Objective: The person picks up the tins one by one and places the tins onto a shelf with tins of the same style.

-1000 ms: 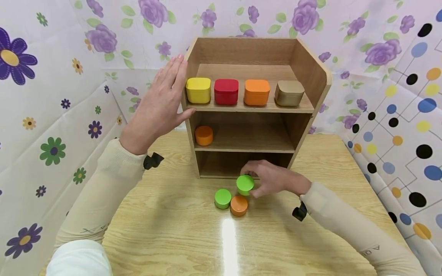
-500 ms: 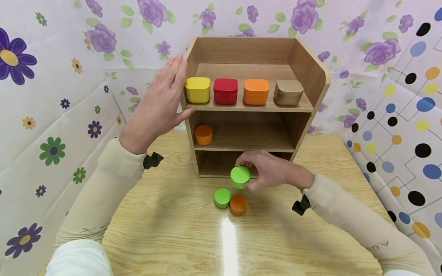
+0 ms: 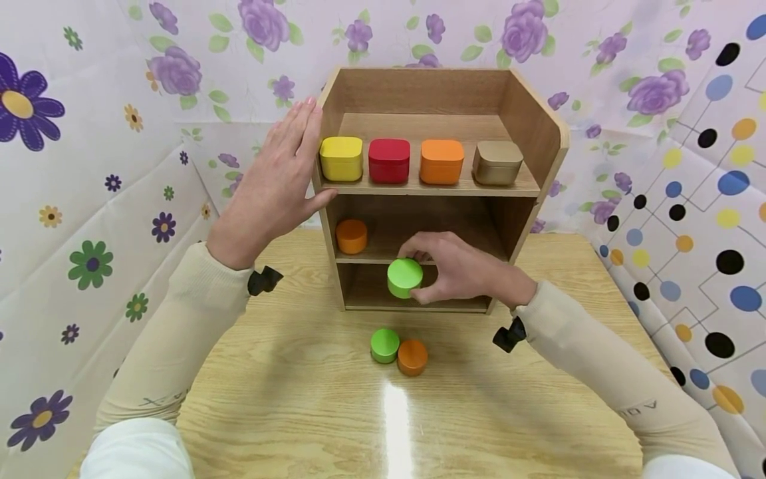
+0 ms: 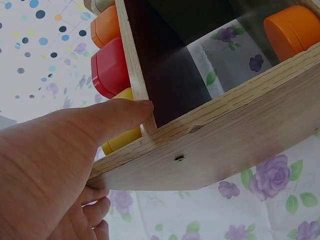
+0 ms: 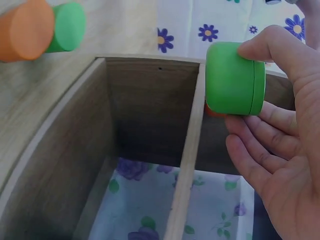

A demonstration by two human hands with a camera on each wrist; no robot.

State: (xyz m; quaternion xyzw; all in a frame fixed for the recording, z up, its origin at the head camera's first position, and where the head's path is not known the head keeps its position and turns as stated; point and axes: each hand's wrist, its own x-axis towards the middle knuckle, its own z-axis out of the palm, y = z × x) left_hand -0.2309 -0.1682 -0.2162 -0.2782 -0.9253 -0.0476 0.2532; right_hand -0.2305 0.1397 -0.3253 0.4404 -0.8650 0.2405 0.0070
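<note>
My right hand (image 3: pixel 457 269) pinches a round light-green lidded container (image 3: pixel 404 277) between thumb and fingers, in front of the shelf unit's lower levels. In the right wrist view this container (image 5: pixel 232 77) overlaps the divider between the two lower compartments. My left hand (image 3: pixel 272 169) lies with straight fingers along the left side of the wooden shelf unit (image 3: pixel 432 191); its thumb rests at the front edge of the top board, as the left wrist view shows. Another green round container (image 3: pixel 385 345) and an orange one (image 3: pixel 413 357) stand on the table in front.
On the top board stand four-sided rounded boxes: yellow (image 3: pixel 342 159), red (image 3: pixel 389 161), orange (image 3: pixel 441 162) and gold-brown (image 3: pixel 497 163). An orange round container (image 3: pixel 351 237) sits at the left of the middle level. Patterned cloth (image 3: pixel 676 173) surrounds the wooden table (image 3: pixel 287 399).
My right hand has lifted the green container from beside the two others and carried it up and left to the middle board's front edge. The left hand stays in place.
</note>
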